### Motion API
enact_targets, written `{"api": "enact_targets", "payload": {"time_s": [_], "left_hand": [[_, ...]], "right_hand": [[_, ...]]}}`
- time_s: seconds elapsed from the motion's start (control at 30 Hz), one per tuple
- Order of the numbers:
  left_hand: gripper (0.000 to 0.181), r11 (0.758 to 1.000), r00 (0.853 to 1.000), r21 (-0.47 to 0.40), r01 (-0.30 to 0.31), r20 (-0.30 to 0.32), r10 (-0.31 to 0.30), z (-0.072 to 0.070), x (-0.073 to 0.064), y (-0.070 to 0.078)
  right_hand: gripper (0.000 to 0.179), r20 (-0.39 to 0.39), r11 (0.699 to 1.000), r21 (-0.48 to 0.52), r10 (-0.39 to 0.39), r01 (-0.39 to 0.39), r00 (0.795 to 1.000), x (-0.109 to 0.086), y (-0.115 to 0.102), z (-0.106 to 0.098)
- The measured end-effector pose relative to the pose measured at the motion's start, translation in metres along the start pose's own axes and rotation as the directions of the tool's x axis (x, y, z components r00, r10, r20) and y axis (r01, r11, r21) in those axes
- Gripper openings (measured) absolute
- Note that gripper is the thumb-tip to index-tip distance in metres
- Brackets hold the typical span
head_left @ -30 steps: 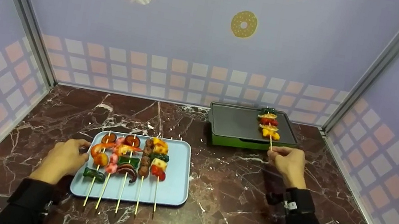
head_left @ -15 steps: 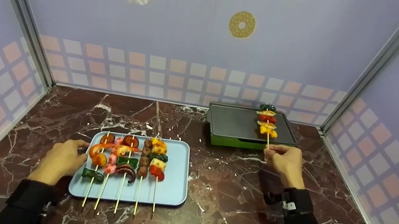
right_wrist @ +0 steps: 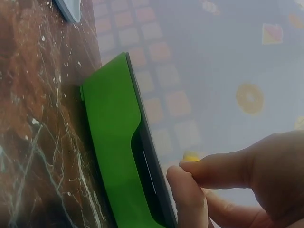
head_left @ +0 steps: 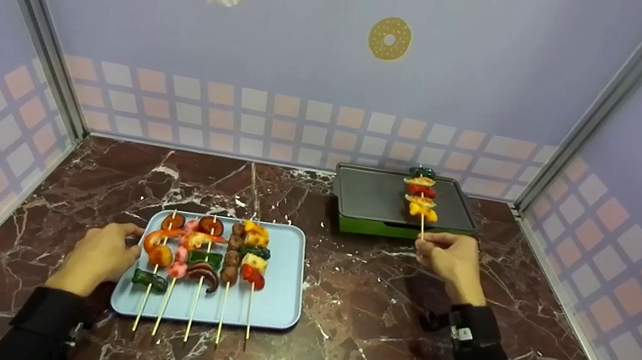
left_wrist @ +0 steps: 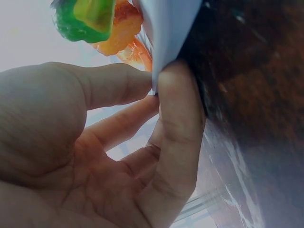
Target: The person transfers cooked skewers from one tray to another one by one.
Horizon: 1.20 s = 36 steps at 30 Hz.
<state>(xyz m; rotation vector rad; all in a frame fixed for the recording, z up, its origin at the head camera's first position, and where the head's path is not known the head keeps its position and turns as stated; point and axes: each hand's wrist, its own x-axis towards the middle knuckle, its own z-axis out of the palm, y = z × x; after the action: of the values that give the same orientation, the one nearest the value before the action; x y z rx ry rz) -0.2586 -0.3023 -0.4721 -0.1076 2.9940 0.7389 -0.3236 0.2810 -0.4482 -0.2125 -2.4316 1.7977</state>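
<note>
My right hand (head_left: 452, 260) pinches the bare stick end of a vegetable skewer (head_left: 421, 191) between thumb and fingers. The skewer's yellow, red and green pieces lie over the right half of a griddle's dark plate (head_left: 367, 194); whether they touch it I cannot tell. In the right wrist view, the hand hides most of the skewer, and only a yellow piece (right_wrist: 192, 156) shows. At the left, my left hand (head_left: 98, 257) pinches the rim of a light blue tray (head_left: 280, 303); thumb and fingers meet at that rim (left_wrist: 166, 42) in the left wrist view.
Several skewers lie side by side on the tray, with shrimp, meatballs (head_left: 233, 256), a tentacle piece (head_left: 204, 276) and vegetables. Their sticks overhang its front edge. The griddle's green base (head_left: 371, 227) stands near the patterned back wall (head_left: 314, 61), on a dark marbled tabletop (head_left: 346, 341).
My right hand has shifted the skewer a little to the left over the griddle plate. My left hand and the tray stay in place.
</note>
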Motion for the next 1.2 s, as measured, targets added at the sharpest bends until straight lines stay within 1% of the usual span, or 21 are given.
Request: {"api": "enact_targets", "payload": {"time_s": [0.17, 0.3, 0.5, 0.77, 0.9, 1.0, 1.2], "left_hand": [[0.047, 1.0, 1.0, -0.001, -0.002, 0.002, 0.002, 0.0, 0.0, -0.001], [0.047, 1.0, 1.0, -0.009, -0.001, 0.003, 0.001, 0.002, 0.0, -0.002], [0.046, 1.0, 1.0, -0.004, -0.005, -0.005, 0.005, 0.001, 0.001, -0.002], [0.046, 1.0, 1.0, 0.012, 0.001, -0.008, 0.0, 0.001, 0.001, -0.002], [0.046, 1.0, 1.0, 0.004, 0.011, -0.002, -0.011, 0.001, 0.001, -0.002], [0.047, 1.0, 1.0, -0.001, 0.017, 0.002, -0.017, 0.002, 0.001, -0.002], [0.046, 1.0, 1.0, 0.012, -0.012, -0.014, 0.012, 0.001, 0.002, -0.002]], "right_hand": [[0.028, 0.007, 1.0, 0.021, 0.01, -0.01, 1.0, -0.003, -0.002, 0.003], [0.028, 0.014, 1.0, 0.016, 0.013, -0.013, 1.0, -0.006, -0.004, 0.006], [0.027, 0.039, 1.0, 0.003, -0.016, 0.016, 0.999, -0.011, -0.009, 0.01], [0.023, 0.076, 0.996, -0.054, -0.062, 0.067, 0.995, -0.019, -0.014, 0.016], [0.021, 0.102, 0.995, -0.063, -0.075, 0.082, 0.992, -0.023, -0.017, 0.019], [0.018, 0.121, 0.995, -0.059, -0.072, 0.08, 0.99, -0.025, -0.019, 0.021], [0.016, 0.15, 0.993, -0.076, -0.081, 0.093, 0.985, -0.028, -0.023, 0.023]]}}
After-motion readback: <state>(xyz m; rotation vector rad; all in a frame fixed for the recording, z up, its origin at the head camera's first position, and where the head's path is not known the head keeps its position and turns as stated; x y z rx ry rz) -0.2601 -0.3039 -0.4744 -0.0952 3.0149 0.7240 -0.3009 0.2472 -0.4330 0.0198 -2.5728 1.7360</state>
